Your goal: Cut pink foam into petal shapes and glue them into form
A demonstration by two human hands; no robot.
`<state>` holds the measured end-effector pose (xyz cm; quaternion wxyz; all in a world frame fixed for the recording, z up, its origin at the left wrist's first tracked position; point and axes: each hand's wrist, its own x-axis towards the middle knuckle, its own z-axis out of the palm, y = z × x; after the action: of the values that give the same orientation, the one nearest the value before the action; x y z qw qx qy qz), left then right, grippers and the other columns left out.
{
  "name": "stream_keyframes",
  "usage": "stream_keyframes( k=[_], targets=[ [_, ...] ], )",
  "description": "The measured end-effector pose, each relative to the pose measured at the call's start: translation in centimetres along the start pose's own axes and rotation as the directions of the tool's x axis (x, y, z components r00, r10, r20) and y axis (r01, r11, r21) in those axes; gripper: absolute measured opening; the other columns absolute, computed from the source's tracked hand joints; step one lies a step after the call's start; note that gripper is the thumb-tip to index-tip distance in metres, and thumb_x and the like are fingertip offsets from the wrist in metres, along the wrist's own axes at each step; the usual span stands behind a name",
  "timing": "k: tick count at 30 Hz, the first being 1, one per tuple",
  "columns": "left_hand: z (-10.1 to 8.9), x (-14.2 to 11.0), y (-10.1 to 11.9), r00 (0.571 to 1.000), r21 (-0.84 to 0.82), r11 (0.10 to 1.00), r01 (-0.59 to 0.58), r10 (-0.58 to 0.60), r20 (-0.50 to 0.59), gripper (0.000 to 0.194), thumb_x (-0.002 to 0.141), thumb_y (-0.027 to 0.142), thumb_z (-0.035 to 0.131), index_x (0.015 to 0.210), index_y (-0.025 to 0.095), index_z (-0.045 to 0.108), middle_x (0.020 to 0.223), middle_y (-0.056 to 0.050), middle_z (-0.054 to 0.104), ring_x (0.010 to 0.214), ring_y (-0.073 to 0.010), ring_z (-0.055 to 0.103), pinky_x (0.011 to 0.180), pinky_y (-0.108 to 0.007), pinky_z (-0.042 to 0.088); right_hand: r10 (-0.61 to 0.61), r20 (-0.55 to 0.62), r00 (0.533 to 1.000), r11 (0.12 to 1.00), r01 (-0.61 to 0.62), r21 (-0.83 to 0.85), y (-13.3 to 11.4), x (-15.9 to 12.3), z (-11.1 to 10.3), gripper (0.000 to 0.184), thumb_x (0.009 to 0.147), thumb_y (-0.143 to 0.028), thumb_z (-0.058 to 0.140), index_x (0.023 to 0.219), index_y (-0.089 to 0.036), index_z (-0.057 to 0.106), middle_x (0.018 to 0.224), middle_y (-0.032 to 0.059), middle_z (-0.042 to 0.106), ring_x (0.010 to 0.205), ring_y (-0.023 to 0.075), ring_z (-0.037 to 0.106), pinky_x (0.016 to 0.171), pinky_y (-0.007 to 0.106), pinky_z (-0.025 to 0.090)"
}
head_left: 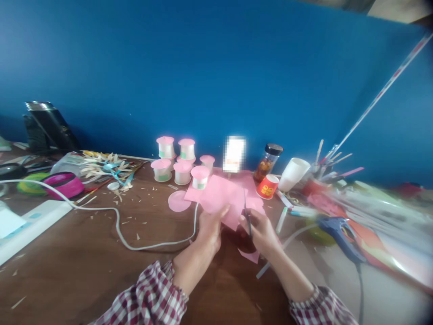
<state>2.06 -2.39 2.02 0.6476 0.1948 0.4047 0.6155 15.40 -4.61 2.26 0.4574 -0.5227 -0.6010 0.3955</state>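
Note:
My left hand (210,225) pinches the near edge of a pink paper sheet (219,195) held over the brown table (84,253). My right hand (260,231) grips a pair of scissors (247,215) with the blades pointing up into the sheet. A pink offcut (250,256) lies under my right wrist. A cut pink paper disc (179,201) lies flat to the left of the sheet. Both sleeves are red-and-white plaid.
Several small white cups with pink lids (182,162) stand behind the sheet. A red paper cup (267,186), a jar (268,161) and a white cup (293,174) stand to the right. A blue glue gun (340,230) lies right; a white cable (118,225) crosses left.

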Motion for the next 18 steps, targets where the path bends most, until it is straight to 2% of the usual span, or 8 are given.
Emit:
stream_keyframes(
  k=[4,12,18],
  targets=[
    [0.04,-0.06,0.00,1.000,-0.005,1.000,-0.010,0.010,0.022,0.039,0.058,0.022,0.083,0.092,0.011,0.068,0.086,-0.012,0.073,0.072,-0.0229,0.068,0.062,-0.031,0.055,0.010,-0.005,1.000,1.000,-0.010,0.014,-0.09,-0.04,-0.01,0.028,0.079,-0.044,0.065,0.082,-0.017,0.059,0.051,-0.0031,0.057,0.046,0.0130,0.052,0.047,0.024,0.040],
    [-0.04,0.23,0.01,1.000,0.001,1.000,0.016,-0.016,-0.011,0.039,0.056,0.023,0.084,0.089,0.009,0.068,0.073,-0.010,0.072,0.065,-0.0221,0.068,0.057,-0.029,0.055,0.012,-0.003,1.000,0.999,-0.011,0.042,0.03,-0.03,-0.14,0.028,0.078,-0.043,0.068,0.084,-0.016,0.061,0.050,-0.0035,0.057,0.044,0.0122,0.050,0.045,0.024,0.038],
    [0.15,0.13,0.32,1.000,-0.002,1.000,0.023,-0.023,-0.017,0.040,0.055,0.021,0.084,0.090,0.009,0.068,0.079,-0.011,0.073,0.066,-0.0214,0.068,0.057,-0.028,0.055,0.018,-0.006,1.000,0.999,-0.018,0.032,-0.05,0.00,-0.19,0.028,0.077,-0.043,0.068,0.084,-0.016,0.063,0.052,-0.0025,0.058,0.044,0.0130,0.052,0.045,0.024,0.039]
  ],
)
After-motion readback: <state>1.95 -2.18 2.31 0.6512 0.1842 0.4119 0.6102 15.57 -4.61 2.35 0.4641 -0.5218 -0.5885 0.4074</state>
